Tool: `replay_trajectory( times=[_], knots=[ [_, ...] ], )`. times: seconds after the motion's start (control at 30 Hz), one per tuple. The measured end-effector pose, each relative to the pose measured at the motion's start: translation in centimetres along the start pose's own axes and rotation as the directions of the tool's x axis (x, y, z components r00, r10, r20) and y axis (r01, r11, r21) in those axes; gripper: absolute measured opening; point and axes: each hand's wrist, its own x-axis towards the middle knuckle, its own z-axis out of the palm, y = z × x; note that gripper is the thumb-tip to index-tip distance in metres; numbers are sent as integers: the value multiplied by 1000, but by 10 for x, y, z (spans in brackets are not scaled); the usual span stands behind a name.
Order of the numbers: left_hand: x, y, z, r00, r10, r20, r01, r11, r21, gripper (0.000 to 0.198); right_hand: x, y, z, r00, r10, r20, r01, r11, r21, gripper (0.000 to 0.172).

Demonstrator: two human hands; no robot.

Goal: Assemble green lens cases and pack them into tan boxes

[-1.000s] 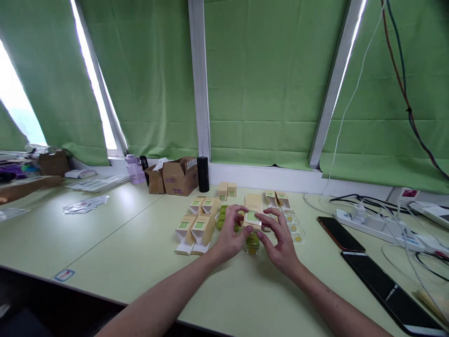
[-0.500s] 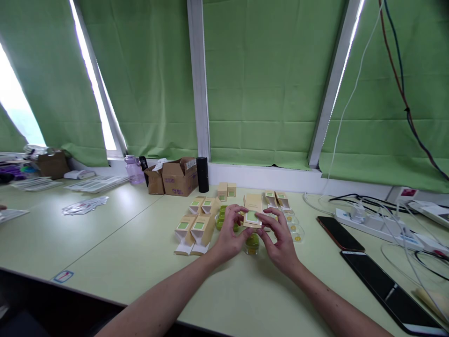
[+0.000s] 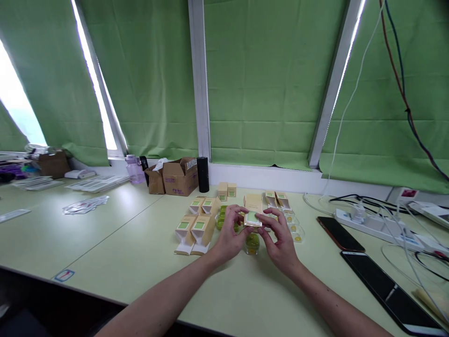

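Note:
Between both hands, a small cream carton (image 3: 253, 219) with a green square label is held just above the table. My left hand (image 3: 232, 232) grips its left side, thumb at the lower edge. My right hand (image 3: 278, 235) has its fingers on the label and right side, thumb below. Directly under the carton sits a clear container with green contents (image 3: 252, 244). Several open-flapped cartons (image 3: 199, 229) lie left of my left hand, with green containers (image 3: 220, 217) partly hidden behind it. Clear containers with yellow centres (image 3: 296, 232) are right of my right hand.
Two closed small boxes (image 3: 227, 191) stand at the back, near a black cylinder (image 3: 202, 174) and a brown cardboard box (image 3: 180, 177). Two dark phones (image 3: 340, 233) and a power strip (image 3: 379, 227) with cables occupy the right. Papers (image 3: 86, 205) lie on the left.
The held carton's front edge looks tilted slightly differently; both hands keep nearly the same place. At the far left, another person's fingertips have left the view.

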Motion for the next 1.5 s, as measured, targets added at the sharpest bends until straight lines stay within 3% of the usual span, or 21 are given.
replay_trajectory(
  times=[0.43, 0.7, 0.9, 1.13, 1.5],
  knots=[
    [0, -2, 0, 997, 77, -18, -75, 995, 66, 31, 2, 0, 1, 998, 57, 33, -57, 998, 13, 31],
    [-2, 8, -4, 983, 182, 0, -175, 947, 269, 40, 3, 0, 2, 997, 55, 47, -55, 998, 14, 35],
    [-2, 7, -4, 973, 229, 37, -229, 922, 312, 55, -2, -2, 0, 995, 47, 83, -43, 998, -50, 41],
    [0, 3, -6, 987, 148, -62, -127, 957, 263, 54, 1, -8, -2, 984, -101, 148, 112, 992, -64, 59],
    [3, -8, -5, 974, -65, -215, 76, 996, 43, 73, -2, -16, -3, 942, -221, 252, 246, 967, -70, 55]
  ],
)
